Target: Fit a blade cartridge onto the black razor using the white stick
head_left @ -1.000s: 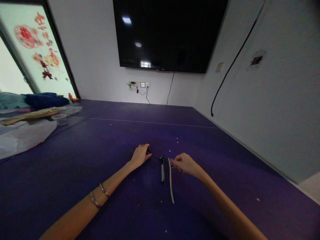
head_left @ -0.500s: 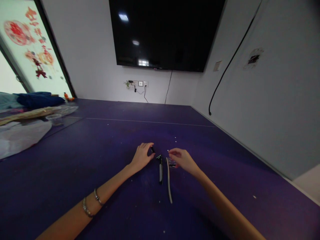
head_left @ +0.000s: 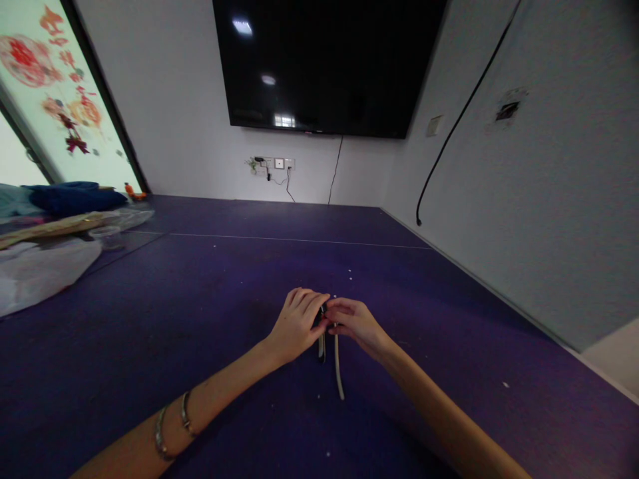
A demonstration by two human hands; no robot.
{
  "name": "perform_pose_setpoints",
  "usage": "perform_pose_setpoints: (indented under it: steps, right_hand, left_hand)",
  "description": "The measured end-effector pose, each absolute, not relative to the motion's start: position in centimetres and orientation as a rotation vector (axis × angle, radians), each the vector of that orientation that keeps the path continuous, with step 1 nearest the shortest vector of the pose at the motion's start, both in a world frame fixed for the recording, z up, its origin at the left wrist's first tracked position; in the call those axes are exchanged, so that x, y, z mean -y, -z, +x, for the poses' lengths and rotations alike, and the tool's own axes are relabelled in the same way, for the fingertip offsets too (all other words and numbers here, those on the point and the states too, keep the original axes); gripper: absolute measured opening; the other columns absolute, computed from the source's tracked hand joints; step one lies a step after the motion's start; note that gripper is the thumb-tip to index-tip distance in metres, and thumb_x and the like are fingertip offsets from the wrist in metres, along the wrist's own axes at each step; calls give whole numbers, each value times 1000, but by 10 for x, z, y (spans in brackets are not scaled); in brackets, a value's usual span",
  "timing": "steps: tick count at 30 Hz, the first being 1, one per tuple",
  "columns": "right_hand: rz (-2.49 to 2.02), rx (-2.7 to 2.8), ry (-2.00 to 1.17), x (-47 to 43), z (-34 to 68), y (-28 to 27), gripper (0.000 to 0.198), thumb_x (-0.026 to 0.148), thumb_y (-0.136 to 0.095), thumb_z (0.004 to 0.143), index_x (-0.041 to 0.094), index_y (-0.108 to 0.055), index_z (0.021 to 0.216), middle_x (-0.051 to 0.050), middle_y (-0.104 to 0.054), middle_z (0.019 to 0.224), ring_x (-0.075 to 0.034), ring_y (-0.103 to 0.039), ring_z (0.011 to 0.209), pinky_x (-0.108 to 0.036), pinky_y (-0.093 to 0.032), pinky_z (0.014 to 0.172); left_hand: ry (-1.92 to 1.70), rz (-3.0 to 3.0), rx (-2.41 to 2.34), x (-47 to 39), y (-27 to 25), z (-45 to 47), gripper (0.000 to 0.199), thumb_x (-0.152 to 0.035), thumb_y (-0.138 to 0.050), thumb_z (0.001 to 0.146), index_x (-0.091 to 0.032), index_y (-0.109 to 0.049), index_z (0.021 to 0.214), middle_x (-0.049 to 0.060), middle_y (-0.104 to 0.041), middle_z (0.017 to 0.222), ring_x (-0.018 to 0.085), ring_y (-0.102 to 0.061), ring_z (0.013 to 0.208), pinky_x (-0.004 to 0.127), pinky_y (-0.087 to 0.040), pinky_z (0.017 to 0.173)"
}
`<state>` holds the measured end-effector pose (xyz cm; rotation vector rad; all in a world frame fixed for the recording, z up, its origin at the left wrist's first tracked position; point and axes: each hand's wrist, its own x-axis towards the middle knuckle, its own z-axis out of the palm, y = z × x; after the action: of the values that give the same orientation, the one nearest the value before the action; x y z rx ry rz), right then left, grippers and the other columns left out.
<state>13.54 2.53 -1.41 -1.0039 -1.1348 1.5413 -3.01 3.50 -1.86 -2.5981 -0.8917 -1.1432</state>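
Observation:
My left hand [head_left: 299,322] pinches a small black piece [head_left: 323,309] between thumb and fingers; its kind is hard to make out. From the other side, my right hand [head_left: 357,324] meets it, fingertips closed together at the black piece. Below the hands lies a razor [head_left: 321,348] with a grey and black handle; the fingers cover its head. Beside it on the right, a thin, pale, slightly curved stick [head_left: 339,372] lies on the purple surface [head_left: 239,399], its upper end under my right fingers.
White specks [head_left: 350,274] dot the surface beyond the hands. On the far left are a white plastic bag [head_left: 50,273], a clear cup [head_left: 107,236] and dark blue cloth [head_left: 77,197]. A black cable [head_left: 452,130] hangs on the right wall, and a television [head_left: 329,66] is mounted ahead.
My left hand has moved right with the small black piece, and my right hand has come slightly left and down to meet it. The hands now cover the razor's head.

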Motion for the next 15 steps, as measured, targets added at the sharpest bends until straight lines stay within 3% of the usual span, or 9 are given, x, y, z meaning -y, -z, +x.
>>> perform_pose_setpoints:
  steps: [15]
  right_hand:
    - [-1102, 1435, -1297, -36, 161, 4, 32, 38, -73, 60, 15, -68, 82, -3, -66, 71, -13, -62, 64, -28, -53, 61]
  left_hand:
    - [1453, -2818, 1016, -42, 20, -35, 24, -21, -58, 81, -19, -57, 105, 4, -59, 92, 18, -54, 90, 36, -47, 80]
